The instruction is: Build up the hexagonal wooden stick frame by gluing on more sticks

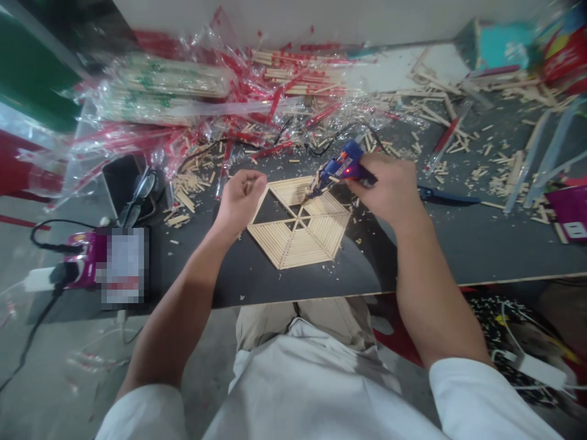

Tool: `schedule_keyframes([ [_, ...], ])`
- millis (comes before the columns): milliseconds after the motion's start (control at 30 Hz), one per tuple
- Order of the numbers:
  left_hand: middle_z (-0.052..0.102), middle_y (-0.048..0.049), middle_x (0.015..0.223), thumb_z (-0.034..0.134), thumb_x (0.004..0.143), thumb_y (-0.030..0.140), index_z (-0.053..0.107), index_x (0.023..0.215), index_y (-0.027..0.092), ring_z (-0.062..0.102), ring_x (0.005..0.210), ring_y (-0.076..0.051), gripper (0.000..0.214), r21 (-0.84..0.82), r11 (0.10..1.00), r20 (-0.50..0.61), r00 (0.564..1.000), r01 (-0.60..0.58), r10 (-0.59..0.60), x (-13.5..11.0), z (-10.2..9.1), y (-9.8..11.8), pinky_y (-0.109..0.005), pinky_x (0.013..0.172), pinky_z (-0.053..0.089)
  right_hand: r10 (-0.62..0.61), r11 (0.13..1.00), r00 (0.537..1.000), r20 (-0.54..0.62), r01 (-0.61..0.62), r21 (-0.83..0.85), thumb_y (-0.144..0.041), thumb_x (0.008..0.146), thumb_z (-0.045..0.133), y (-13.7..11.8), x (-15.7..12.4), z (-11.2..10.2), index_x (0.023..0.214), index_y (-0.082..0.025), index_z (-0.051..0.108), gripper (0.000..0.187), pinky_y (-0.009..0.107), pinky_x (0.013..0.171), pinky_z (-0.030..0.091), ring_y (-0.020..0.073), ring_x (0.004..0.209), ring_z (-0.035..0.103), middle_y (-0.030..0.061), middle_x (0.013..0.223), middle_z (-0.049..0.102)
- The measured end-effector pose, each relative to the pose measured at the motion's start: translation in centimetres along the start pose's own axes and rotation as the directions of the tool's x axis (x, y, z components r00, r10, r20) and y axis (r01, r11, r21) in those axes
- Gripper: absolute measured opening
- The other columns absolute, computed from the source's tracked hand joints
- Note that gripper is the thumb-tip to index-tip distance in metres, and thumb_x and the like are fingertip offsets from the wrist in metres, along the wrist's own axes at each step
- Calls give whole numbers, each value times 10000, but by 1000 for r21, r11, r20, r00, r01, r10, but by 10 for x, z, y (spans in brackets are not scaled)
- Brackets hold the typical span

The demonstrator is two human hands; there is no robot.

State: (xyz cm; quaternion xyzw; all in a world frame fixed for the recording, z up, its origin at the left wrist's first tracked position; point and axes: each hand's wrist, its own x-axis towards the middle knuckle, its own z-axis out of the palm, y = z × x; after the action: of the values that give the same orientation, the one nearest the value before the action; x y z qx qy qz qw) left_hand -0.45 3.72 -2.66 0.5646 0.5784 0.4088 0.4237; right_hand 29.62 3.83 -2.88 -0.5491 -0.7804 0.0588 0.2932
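A flat hexagon of pale wooden sticks (310, 242) lies on the dark tabletop, with spokes meeting in its middle. Rows of sticks fill most of its wedges, while dark table shows through the upper-left one. My right hand (389, 186) is wrapped round a blue hot glue gun (342, 165) with a small red light lit. Its nozzle points down and left over the upper part of the hexagon; whether the tip touches cannot be made out. Beside the hexagon's upper-left edge, my left hand (241, 198) is closed with fingers curled, hiding whatever they may hold.
Plastic-wrapped stick bundles (174, 82) and red wrappers fill the back. Loose stick pieces (186, 195) are scattered around. A phone (120, 183), glasses (140, 192) and a purple power block (89, 260) sit at left. A dark blue long tool (447, 195) lies right of my right hand.
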Motion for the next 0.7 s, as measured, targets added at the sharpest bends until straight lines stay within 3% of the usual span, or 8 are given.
schedule_keyframes([
  [67,308,89,607,582,1001,292,597,932,209,219,448,-72,109,-220,965,44,990,144,-138,-1,-1,6,-235,438,173,-6,1000,1000,-3,6,-9,-236,845,640,0,0,0,1122,-248,704,285,428,882,571,297,1042,724,73,1109,768],
  [133,331,84,639,624,1002,364,594,921,205,216,437,-51,181,-345,919,66,981,192,-180,-2,-2,12,-216,413,153,-8,1000,1000,0,8,-23,-234,850,635,1,0,0,1118,-233,705,277,429,882,568,300,1040,722,82,1105,767],
  [367,439,54,685,706,971,504,628,906,201,277,436,-27,320,-435,875,72,976,215,-204,-3,-5,15,-171,379,184,8,1000,1000,19,-7,-19,-242,877,662,1,0,-3,1065,-219,687,191,443,897,557,325,1056,721,114,1081,757],
  [567,456,39,716,526,1081,322,606,930,199,280,474,-38,211,-477,849,49,972,226,-231,-2,-3,16,-156,390,230,-19,1000,1000,8,19,8,-218,866,654,2,-1,-3,1090,-234,703,230,461,909,563,337,1079,723,102,1104,757],
  [700,474,32,756,427,1056,136,575,974,200,310,490,-42,181,-470,869,47,987,157,-153,-1,-2,11,-162,426,292,-28,1000,1000,1,28,3,-186,860,645,-1,-1,-5,1116,-242,703,269,479,923,563,351,1110,721,107,1134,752],
])
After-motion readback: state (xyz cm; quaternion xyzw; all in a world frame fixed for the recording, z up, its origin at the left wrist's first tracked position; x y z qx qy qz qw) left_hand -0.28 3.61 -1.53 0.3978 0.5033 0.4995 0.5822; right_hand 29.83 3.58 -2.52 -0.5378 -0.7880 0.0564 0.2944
